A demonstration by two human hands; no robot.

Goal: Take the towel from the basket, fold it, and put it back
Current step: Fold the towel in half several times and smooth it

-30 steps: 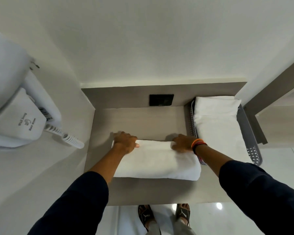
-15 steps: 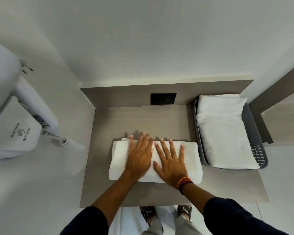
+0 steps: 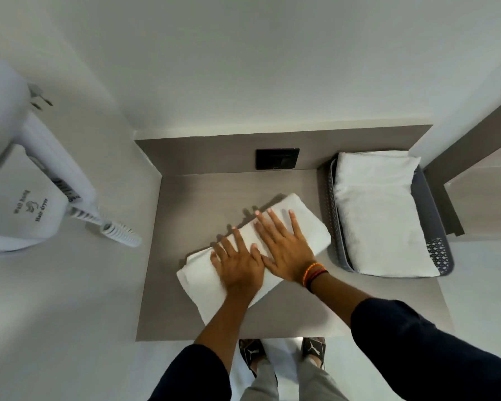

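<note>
Towel: a white folded towel (image 3: 298,224) lies on the counter (image 3: 203,198), turned askew, its long axis running from 7 o'clock to 1 o'clock; it is outside the basket, just beside the basket's near-left wall.
Left hand: the left hand (image 3: 240,266) lies flat, palm down, fingers spread, on the lower-left half of the towel; it grips nothing.
Right hand: the right hand (image 3: 284,244) lies flat and open too, fingers spread and pointing toward 11 o'clock, pressing the middle of the towel, touching the left hand at the thumb side; orange and dark bands (image 3: 314,273) circle its wrist.
Basket: a grey perforated basket (image 3: 440,256) stands at 3 o'clock of the towel, against the back corner, holding another white folded towel (image 3: 379,215) that fills most of it.
Wall: a black socket plate (image 3: 277,158) sits at 12 o'clock; a white wall hair dryer (image 3: 26,204) with a coiled cord (image 3: 119,230) hangs at 9 o'clock.
Below: sandalled feet (image 3: 284,354) show under the counter's near edge.
</note>
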